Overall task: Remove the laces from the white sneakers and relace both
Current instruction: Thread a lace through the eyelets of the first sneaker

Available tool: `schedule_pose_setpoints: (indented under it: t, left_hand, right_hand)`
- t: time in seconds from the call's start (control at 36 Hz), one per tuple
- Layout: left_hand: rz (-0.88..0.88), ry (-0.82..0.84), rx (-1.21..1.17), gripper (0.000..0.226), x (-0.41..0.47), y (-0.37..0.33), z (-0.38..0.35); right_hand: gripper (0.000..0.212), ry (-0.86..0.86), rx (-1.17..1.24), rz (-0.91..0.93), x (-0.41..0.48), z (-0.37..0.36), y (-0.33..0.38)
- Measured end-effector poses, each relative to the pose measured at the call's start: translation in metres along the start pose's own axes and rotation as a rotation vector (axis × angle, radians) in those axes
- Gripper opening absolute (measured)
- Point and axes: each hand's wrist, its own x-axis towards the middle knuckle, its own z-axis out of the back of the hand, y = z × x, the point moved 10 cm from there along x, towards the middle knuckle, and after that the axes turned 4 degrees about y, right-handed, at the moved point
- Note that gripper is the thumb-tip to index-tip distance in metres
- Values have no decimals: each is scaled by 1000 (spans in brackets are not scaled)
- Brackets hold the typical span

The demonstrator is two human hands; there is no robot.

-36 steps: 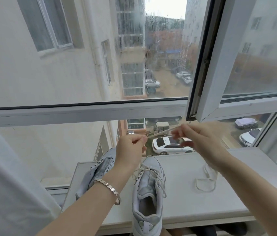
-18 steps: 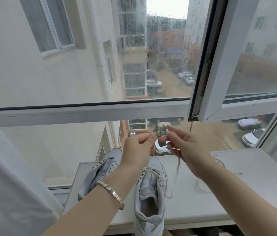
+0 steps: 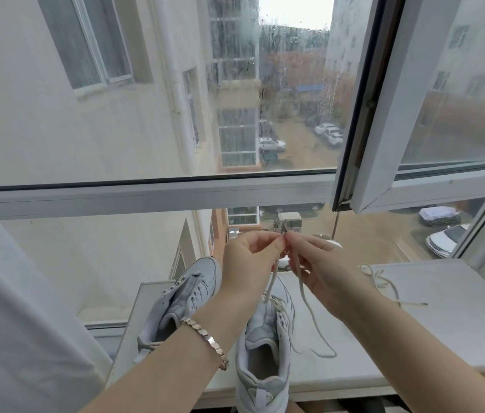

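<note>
Two white sneakers stand on a pale windowsill point(image 3: 414, 338). The left sneaker point(image 3: 184, 296) lies partly behind my left forearm. The right sneaker point(image 3: 268, 347) points away from me, laced part of the way up. My left hand point(image 3: 250, 263) and my right hand point(image 3: 318, 269) meet fingertip to fingertip above that shoe, both pinching the white lace point(image 3: 303, 296) that rises from it. A slack loop of this lace hangs down onto the sill. A second loose lace point(image 3: 384, 281) lies on the sill to the right.
A large window pane stands directly behind the sill, with an open sash point(image 3: 384, 114) swung inward at the upper right. A white curtain point(image 3: 12, 308) hangs at the left. The sill's front edge runs just beneath the right sneaker's heel.
My hands came together: a second ago they held the lace stretched apart, now their fingertips touch. The lace between them went slack and hangs in a loop.
</note>
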Motion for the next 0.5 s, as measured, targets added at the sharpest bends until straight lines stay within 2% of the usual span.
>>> schedule_pose_setpoints:
  t: [0.14, 0.28, 0.33, 0.42, 0.5]
  left_hand:
    - [-134, 21, 88, 25, -3, -16, -3]
    - [-245, 41, 205, 21, -4, -27, -6]
    - [-270, 37, 226, 25, -5, -30, -5]
    - [-286, 20, 240, 28, -5, -32, -3]
    - [-304, 4, 242, 29, -5, -33, -3]
  right_hand:
    - [9, 4, -136, 58, 0, 4, 8]
    - [19, 9, -224, 124, -1, 4, 19]
    - [7, 23, -188, 100, 1, 3, 18]
    - [21, 3, -79, 40, 4, 7, 12]
    - [16, 7, -11, 6, 5, 6, 9]
